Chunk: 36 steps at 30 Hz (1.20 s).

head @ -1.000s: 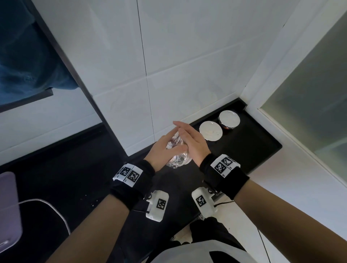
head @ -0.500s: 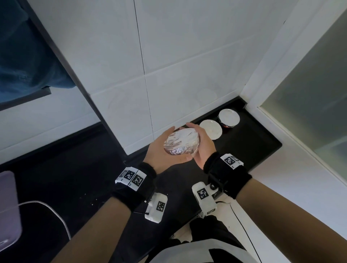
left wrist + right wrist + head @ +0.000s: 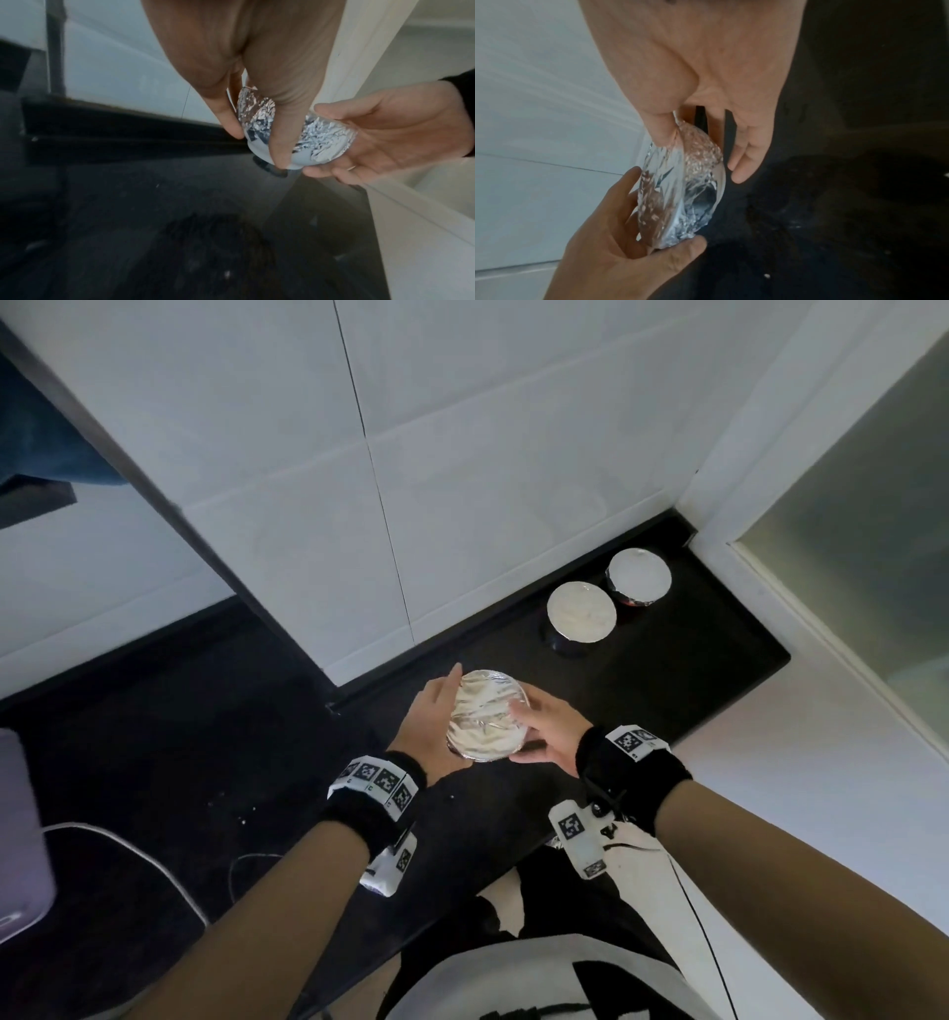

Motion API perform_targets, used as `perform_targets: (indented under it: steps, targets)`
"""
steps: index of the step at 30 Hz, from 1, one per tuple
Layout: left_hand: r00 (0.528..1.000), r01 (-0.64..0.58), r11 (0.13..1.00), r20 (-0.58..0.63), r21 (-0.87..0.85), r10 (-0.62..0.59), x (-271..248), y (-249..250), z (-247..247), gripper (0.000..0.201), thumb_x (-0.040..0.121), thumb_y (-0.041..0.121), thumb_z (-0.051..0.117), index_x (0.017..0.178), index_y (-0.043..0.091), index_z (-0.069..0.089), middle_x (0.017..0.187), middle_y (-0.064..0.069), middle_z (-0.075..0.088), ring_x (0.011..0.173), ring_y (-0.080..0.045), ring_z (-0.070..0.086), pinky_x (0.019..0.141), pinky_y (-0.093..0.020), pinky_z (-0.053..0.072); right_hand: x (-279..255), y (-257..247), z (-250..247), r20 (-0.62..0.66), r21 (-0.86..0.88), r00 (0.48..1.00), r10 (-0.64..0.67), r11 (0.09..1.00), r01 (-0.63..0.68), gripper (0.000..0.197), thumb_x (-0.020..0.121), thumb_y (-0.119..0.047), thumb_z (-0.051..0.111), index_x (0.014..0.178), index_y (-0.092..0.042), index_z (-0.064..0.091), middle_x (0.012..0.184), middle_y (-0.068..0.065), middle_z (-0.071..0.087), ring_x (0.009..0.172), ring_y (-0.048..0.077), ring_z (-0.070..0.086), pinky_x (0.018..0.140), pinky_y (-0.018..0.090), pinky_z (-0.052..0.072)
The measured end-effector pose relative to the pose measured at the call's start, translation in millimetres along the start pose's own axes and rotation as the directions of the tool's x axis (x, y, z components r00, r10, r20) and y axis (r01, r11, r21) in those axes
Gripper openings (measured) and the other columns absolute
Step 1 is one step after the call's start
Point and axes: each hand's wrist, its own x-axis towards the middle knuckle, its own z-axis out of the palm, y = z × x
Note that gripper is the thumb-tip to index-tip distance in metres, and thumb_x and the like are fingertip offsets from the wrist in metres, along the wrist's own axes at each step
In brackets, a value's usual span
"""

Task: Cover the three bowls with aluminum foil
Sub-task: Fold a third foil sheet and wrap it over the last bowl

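The third bowl, its mouth sealed under crinkled aluminum foil, is up in the air above the dark counter, held between both hands and tipped a little toward the person. The left hand wraps the near-left side, thumb and fingers curled against the wall of the bowl where the foil skirt folds down — likely to press that skirt tight. The right hand cups the other side from below, its thumb lying on the foil top near the rim and its fingers curved under the base, so the bowl is pinched from two sides and cannot slip. From where I stand it looks like the last smoothing before setting it down. Two other covered bowls, the nearer and the farther, sit close together by the white tiled wall, toward the corner — both look finished. Bare counter lies between them and the hands, and that seems the natural landing spot. The counter's front edge runs just behind the wrists, and a white cable trails off to the left, well apart.
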Motion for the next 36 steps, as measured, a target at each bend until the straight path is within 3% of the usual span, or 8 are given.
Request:
perform_targets:
  steps: [3,9,18,22,25,27,33,36]
  targets:
    - [0.999,0.048,0.999,0.016,0.016,-0.048,-2.2,-9.5,2.3,0.114,0.071,0.026,0.085,0.155,0.014,0.008,0.146,-0.009,0.036,0.132,-0.021,0.042,0.102,-0.021,0.031,2.1,14.3,4.7,-0.028,-0.072,0.999,-0.022,0.997,0.02,0.038,0.099,-0.019,0.052,0.136,-0.03,0.049,0.125,0.009,0.063,0.11,0.028,0.062,0.084,0.036,0.054]
    - [0.991,0.137,0.988,0.014,-0.076,-0.136,-4.8,-15.3,12.5,0.091,0.084,0.032,0.07,0.155,0.025,0.014,0.157,0.001,0.032,0.143,-0.018,0.034,0.117,-0.035,0.029,3.7,42.3,10.0,-0.108,-0.035,0.988,-0.112,0.993,0.109,0.044,0.096,-0.008,0.056,0.138,-0.021,0.049,0.125,0.014,0.06,0.104,0.03,0.065,0.079,0.039,0.057]
    - [0.975,0.1,0.909,-0.143,-0.404,-0.171,-9.4,-30.3,21.3,0.062,0.09,-0.005,0.047,0.144,0.023,0.043,0.139,-0.001,0.055,0.126,-0.013,0.052,0.112,-0.039,0.039,0.0,70.1,24.1,-0.23,-0.077,0.931,-0.283,0.959,0.273,0.043,0.091,-0.007,0.064,0.131,-0.013,0.052,0.117,0.009,0.058,0.101,0.019,0.062,0.08,0.036,0.06]
    - [0.95,-0.03,0.891,-0.29,-0.454,-0.116,-16.7,-18.7,14.1,0.056,0.087,0.0,0.046,0.137,0.025,0.053,0.148,0.01,0.044,0.136,-0.002,0.038,0.118,-0.032,0.029,-0.4,62.4,25.7,-0.366,-0.425,0.789,-0.493,0.843,0.33,0.049,0.09,-0.023,0.065,0.135,-0.013,0.05,0.123,-0.001,0.053,0.112,0.016,0.056,0.099,0.033,0.048]
    - [0.91,-0.215,0.953,-0.397,-0.211,0.118,-12.7,14.5,16.6,0.041,0.097,0.016,0.048,0.137,0.021,0.054,0.149,0.008,0.043,0.138,-0.007,0.037,0.115,-0.028,0.027,-4.6,39.1,24.6,-0.257,-0.656,0.618,-0.743,0.604,0.453,0.043,0.094,-0.026,0.056,0.133,-0.011,0.053,0.135,0.004,0.051,0.126,0.015,0.045,0.109,0.027,0.034]
    - [0.891,-0.269,0.956,-0.407,-0.118,0.201,-4.6,29.7,18.9,0.039,0.1,0.023,0.043,0.136,0.016,0.055,0.145,0.001,0.05,0.133,-0.008,0.043,0.113,-0.029,0.033,-5.1,20.3,32.2,-0.197,-0.7,0.588,-0.785,0.532,0.476,0.038,0.098,-0.025,0.047,0.132,-0.009,0.055,0.134,0.005,0.055,0.125,0.015,0.047,0.108,0.028,0.037]
    - [0.798,-0.284,0.939,-0.592,-0.196,0.118,6.4,43.0,7.6,0.028,0.099,0.021,0.046,0.115,0.016,0.068,0.111,0.003,0.07,0.1,-0.008,0.064,0.09,-0.03,0.052,-2.2,-1.7,46.2,-0.304,-0.677,0.426,-0.852,0.507,0.533,0.039,0.095,-0.031,0.04,0.112,-0.01,0.068,0.11,0.001,0.07,0.102,0.012,0.064,0.092,0.026,0.05]
    - [0.813,-0.249,0.921,-0.582,-0.3,0.031,10.4,47.1,0.1,0.022,0.098,0.02,0.052,0.108,0.022,0.071,0.102,0.009,0.072,0.095,-0.005,0.066,0.088,-0.029,0.054,-1.0,-10.0,47.1,-0.357,-0.625,0.412,-0.839,0.542,0.562,0.032,0.096,-0.028,0.047,0.107,-0.011,0.071,0.106,-0.001,0.072,0.099,0.007,0.064,0.089,0.02,0.049]
